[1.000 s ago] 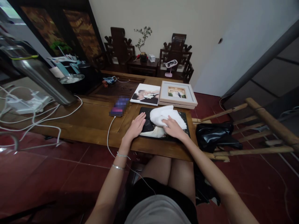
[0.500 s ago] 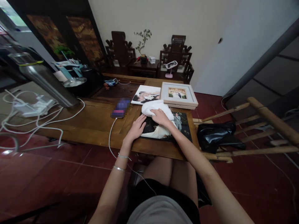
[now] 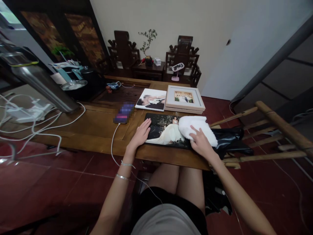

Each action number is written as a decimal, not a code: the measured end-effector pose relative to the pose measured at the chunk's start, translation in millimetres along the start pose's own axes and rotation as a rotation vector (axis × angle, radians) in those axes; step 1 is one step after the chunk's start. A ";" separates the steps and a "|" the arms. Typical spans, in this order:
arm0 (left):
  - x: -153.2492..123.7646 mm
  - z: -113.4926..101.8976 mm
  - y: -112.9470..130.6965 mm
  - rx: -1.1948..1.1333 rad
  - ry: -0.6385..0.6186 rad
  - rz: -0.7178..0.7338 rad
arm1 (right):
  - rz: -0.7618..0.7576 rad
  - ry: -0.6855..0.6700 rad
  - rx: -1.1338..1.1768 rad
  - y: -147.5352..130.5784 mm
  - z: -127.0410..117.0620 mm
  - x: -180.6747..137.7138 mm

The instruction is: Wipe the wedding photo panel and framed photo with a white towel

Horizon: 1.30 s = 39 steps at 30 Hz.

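Note:
A dark photo panel (image 3: 162, 130) with a picture of a figure in a long pale dress lies flat near the table's front edge. My left hand (image 3: 141, 132) rests at its left side, fingers stretched out flat and touching the edge. On the panel's right part is a folded white towel (image 3: 195, 125), which hides that end and hangs past the table's right side. My right hand (image 3: 201, 143) grips the towel from above, pressing it down, with the index finger stretched along the top and the thumb by its near edge.
Behind the panel lie a white photo book (image 3: 151, 99) and stacked picture frames (image 3: 185, 99). A phone (image 3: 124, 112) on a white cable sits to the left. Farther left are a metal bottle (image 3: 45, 83) and tangled chargers (image 3: 29, 109). A bamboo chair (image 3: 281, 130) with a black bag stands right.
My right hand has slid the towel rightward and nearer across the panel, uncovering the pictured figure in the dress. The left hand stays at the panel's left edge.

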<state>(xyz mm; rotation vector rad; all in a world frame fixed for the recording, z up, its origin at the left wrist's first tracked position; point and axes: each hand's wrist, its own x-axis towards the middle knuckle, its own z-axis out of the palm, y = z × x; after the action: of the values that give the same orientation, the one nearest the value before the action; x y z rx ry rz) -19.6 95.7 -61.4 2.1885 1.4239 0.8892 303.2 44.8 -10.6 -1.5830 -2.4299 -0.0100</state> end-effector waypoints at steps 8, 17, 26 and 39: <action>0.4 1.4 -3.2 0.020 -0.006 -0.003 | -0.202 -0.107 0.182 -24.6 -18.7 -49.3; 1.1 -0.9 -0.7 0.016 -0.028 -0.022 | -0.041 -0.070 0.128 26.9 -12.0 60.2; 0.4 -0.4 -1.5 -0.005 -0.019 -0.021 | 0.015 -0.024 0.126 36.7 -5.0 81.9; 0.7 1.1 -0.5 0.017 -0.003 0.002 | -0.163 -0.081 0.222 -38.3 -14.2 -75.9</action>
<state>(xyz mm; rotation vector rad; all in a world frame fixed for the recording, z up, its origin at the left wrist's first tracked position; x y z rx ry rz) -19.0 96.5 -62.3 2.2027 1.4331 0.8767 300.6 -41.4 -7.4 -1.3117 -2.5135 0.2905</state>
